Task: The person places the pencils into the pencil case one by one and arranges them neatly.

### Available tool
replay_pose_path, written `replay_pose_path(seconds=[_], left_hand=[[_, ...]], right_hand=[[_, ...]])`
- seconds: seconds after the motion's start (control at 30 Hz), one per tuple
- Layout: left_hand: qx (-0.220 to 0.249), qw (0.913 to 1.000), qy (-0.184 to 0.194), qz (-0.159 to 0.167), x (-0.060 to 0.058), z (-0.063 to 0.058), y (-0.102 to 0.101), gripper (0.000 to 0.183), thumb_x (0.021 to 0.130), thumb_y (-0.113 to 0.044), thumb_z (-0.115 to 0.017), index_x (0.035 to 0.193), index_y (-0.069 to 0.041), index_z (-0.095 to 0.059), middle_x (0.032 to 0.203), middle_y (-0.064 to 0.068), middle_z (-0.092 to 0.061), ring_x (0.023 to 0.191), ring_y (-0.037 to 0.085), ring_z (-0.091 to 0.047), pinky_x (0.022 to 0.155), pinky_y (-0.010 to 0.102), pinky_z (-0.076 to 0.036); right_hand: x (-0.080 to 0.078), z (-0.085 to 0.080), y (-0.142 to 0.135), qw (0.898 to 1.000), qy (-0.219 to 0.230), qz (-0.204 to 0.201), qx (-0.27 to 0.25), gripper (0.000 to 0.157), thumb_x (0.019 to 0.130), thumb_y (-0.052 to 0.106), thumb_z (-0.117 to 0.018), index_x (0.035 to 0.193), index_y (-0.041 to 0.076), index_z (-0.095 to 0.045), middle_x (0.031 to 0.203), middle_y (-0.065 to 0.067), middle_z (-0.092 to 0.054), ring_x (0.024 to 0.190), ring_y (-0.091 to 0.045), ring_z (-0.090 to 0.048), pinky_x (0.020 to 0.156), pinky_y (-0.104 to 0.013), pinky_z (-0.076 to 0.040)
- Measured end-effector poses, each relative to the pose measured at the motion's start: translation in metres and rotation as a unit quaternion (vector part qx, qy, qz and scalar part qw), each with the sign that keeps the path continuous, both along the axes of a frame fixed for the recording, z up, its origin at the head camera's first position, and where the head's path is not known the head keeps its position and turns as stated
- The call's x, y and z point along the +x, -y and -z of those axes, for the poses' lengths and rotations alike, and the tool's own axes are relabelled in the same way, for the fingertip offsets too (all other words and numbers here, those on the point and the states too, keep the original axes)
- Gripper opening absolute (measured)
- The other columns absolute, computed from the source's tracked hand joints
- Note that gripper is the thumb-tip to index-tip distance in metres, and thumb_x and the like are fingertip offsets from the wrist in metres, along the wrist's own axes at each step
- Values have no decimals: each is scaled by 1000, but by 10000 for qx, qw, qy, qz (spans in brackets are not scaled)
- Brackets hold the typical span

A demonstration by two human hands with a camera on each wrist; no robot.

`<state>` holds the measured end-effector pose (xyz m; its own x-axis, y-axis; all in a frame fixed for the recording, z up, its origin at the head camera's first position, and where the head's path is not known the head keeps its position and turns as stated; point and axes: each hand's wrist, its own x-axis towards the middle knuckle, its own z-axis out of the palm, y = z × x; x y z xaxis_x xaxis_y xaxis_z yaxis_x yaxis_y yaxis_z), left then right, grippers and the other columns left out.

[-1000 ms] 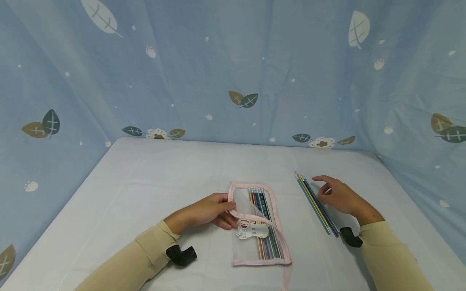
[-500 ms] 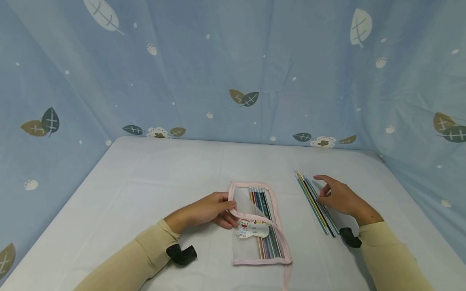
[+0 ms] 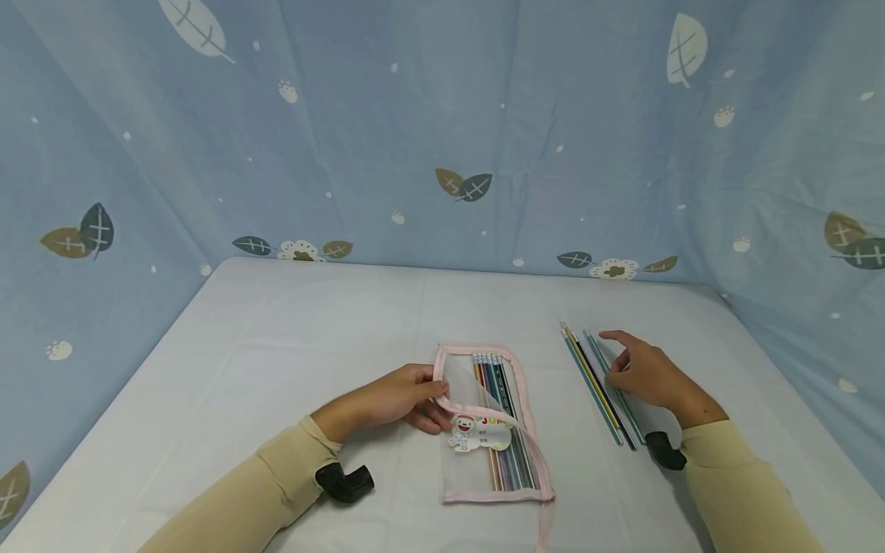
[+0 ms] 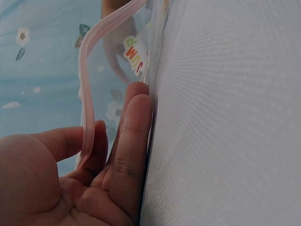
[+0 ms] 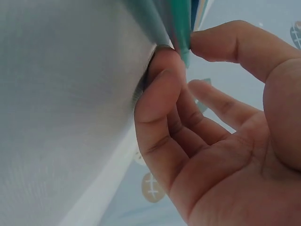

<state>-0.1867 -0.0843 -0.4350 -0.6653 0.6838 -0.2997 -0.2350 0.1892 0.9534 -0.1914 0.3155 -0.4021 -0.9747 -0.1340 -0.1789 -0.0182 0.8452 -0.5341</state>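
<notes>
A clear mesh pencil case (image 3: 459,478) with pink trim lies mid-table, several striped pencils (image 3: 508,430) showing inside it. My left hand (image 3: 397,399) pinches the pink edge of its opening between thumb and index finger; the lifted pink trim (image 4: 84,70) curves up in the left wrist view. Right of the case, several loose pencils (image 3: 591,384) lie side by side. My right hand (image 3: 644,372) pinches a teal pencil (image 3: 624,405) at the right of this group. In the right wrist view, thumb and finger meet around the teal pencil (image 5: 180,28), fingertips low at the white surface.
A white cloth covers the table (image 3: 332,322). Blue patterned curtain (image 3: 387,138) hangs at the back and along both sides. A pink strap (image 3: 545,530) trails from the case's lower right corner. A cartoon label (image 3: 480,435) sits on the case.
My right hand has shifted slightly right, and the teal pencil has come apart from the other loose pencils, its upper end leaving a gap. My left hand keeps its hold on the case edge.
</notes>
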Motion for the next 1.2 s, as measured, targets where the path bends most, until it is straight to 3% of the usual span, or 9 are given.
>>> replay_pose_path(seconds=[0.6, 0.8, 1.0, 1.2], left_hand=[[55, 10000, 21, 37, -1, -1, 1, 31, 108, -21, -43, 124, 4, -52, 109, 20, -72, 91, 22, -74, 77, 32, -64], [58, 10000, 35, 30, -1, -2, 0, 30, 109, -21, -43, 122, 4, -52, 108, 19, -72, 91, 23, -74, 77, 32, -64], [39, 10000, 54, 19, 0, -3, 0, 30, 109, -21, -43, 122, 4, -52, 108, 19, -72, 91, 23, -74, 77, 32, -64], [42, 10000, 88, 13, -2, -1, 1, 30, 108, -22, -44, 122, 4, -52, 107, 18, -72, 90, 22, -74, 76, 31, -64]], right_hand=[[0, -14, 6, 9987, -354, -6, -378, 80, 90, 6, -61, 158, 8, -19, 99, -13, -55, 83, -23, -56, 58, -31, -48], [0, -16, 9, 9944, -336, -72, -996, 88, 88, 1, -60, 160, 11, -11, 102, -17, -52, 81, -23, -60, 62, -31, -55], [2, -17, 13, 9877, -301, -148, -1527, 92, 89, -2, -59, 161, 21, -6, 114, -22, -53, 82, -22, -65, 65, -30, -56], [2, -16, 18, 9796, -62, -144, -2006, 95, 89, -3, -58, 161, 26, -4, 116, -24, -48, 72, -21, -64, 61, -38, -60]])
